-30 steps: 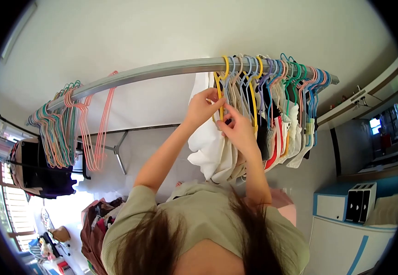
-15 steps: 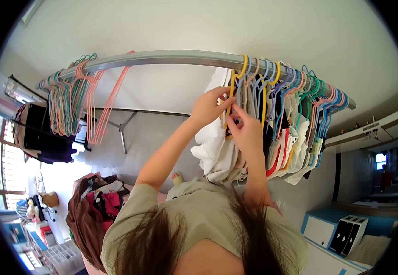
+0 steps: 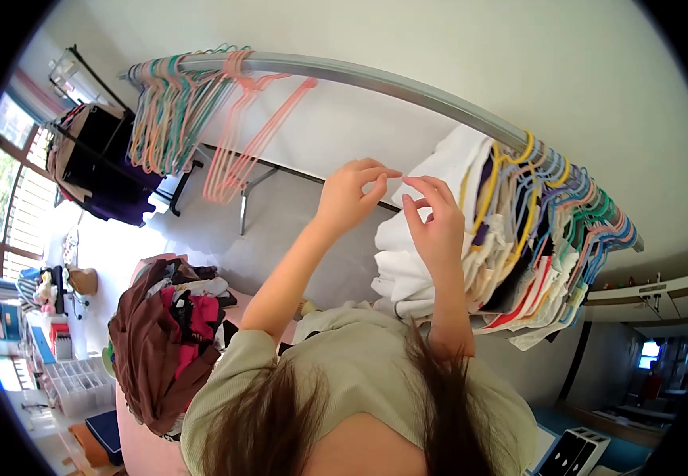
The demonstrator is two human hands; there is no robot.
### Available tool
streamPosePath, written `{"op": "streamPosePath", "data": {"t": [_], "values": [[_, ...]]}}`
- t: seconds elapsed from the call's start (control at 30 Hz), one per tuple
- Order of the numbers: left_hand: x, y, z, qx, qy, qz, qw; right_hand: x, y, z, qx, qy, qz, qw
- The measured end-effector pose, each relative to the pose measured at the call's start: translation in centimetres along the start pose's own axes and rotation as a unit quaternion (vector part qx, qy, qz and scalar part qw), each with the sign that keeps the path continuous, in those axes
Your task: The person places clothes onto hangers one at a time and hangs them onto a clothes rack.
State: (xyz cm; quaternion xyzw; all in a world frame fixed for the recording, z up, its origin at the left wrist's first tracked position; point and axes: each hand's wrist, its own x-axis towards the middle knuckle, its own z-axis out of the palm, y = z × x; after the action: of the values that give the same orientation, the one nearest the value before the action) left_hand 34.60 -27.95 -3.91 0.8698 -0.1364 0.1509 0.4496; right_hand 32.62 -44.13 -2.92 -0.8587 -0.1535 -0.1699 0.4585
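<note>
My left hand (image 3: 353, 195) is raised in front of the rack, its index finger stretched to the right and its thumb a little apart. My right hand (image 3: 437, 226) faces it with thumb and index finger apart. The two index fingertips are very close together; nothing can be made out between them. White garments (image 3: 407, 250) hang just behind and below my right hand. A yellow hanger (image 3: 488, 194) is to the right of it, among many clothes on coloured hangers.
A metal rail (image 3: 344, 70) crosses the view, with pink hangers (image 3: 237, 147) and teal ones at its left. Lower left lies a pile of brown and pink clothes (image 3: 149, 357). Dark garments (image 3: 98, 159) hang on another rack at the left. A clear drawer box (image 3: 78, 387) stands below.
The view has turned left, so the rack's clothes sit further right. Both hands have come away from the yellow hanger and now stand left of it, fingertips still close together.
</note>
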Motion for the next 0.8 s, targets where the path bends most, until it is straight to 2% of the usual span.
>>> {"op": "streamPosePath", "data": {"t": [0.2, 0.63, 0.7, 0.8], "values": [[-3.4, -3.5, -7.0, 0.002, 0.065, -0.045, 0.997, 0.0, -4.7, 7.1, 0.030, -0.068, -0.023, 0.997], [-10.1, -13.0, -18.5, 0.058, 0.144, -0.077, 0.985, -1.1, -11.2, 21.6, 0.075, -0.126, -0.063, 0.987], [-11.1, -14.3, -19.9, 0.070, 0.184, -0.072, 0.978, -0.9, -12.6, 23.5, 0.107, -0.153, -0.067, 0.980], [-12.0, -15.5, -22.6, 0.100, 0.195, -0.103, 0.970, 0.4, -14.0, 26.1, 0.173, -0.195, -0.064, 0.963]]}}
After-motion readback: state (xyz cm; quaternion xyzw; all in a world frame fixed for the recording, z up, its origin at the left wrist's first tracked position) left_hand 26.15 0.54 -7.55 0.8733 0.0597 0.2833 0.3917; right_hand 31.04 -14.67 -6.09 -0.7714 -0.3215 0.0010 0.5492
